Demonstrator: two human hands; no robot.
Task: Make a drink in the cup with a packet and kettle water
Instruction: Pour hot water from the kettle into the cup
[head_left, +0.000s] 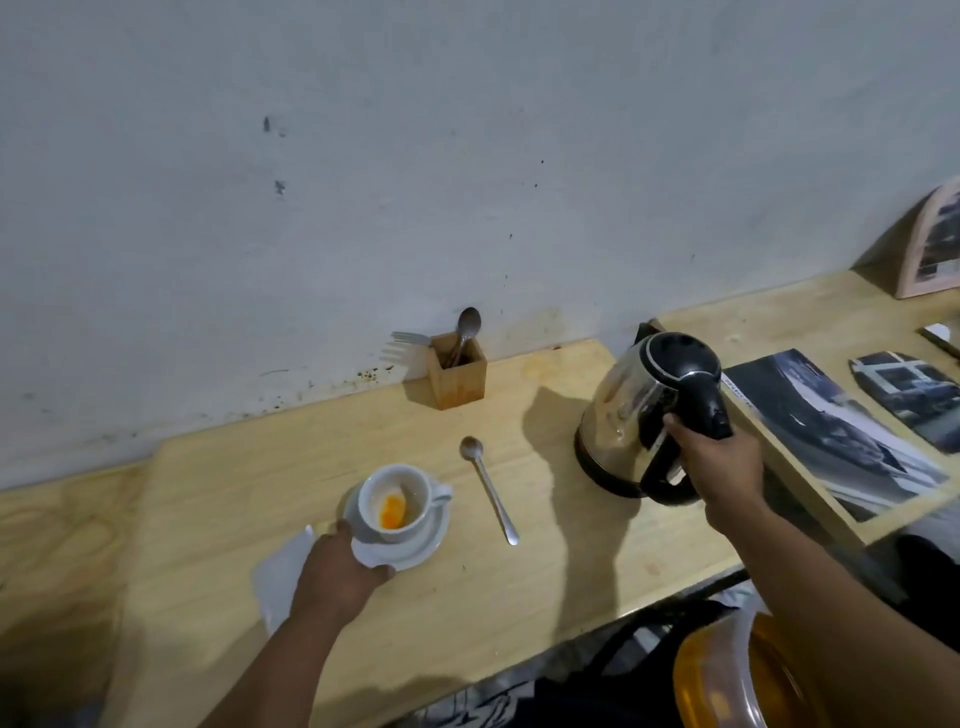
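A white cup (397, 499) stands on a white saucer (415, 545) on the wooden counter, with orange powder at its bottom. My left hand (343, 569) grips the saucer's near left rim. A steel kettle (631, 415) with a black lid and handle stands upright on the counter to the right. My right hand (714, 462) is wrapped around its handle. A metal spoon (491, 491) lies between cup and kettle. A white packet or paper (283, 571) lies left of my left hand, partly hidden by my arm.
A wooden holder (460, 374) with a spoon and fork stands against the wall behind the cup. Printed photos (831, 426) lie at the right, and a framed picture (935, 244) leans on the wall. An orange container (727, 675) sits below the counter's front edge.
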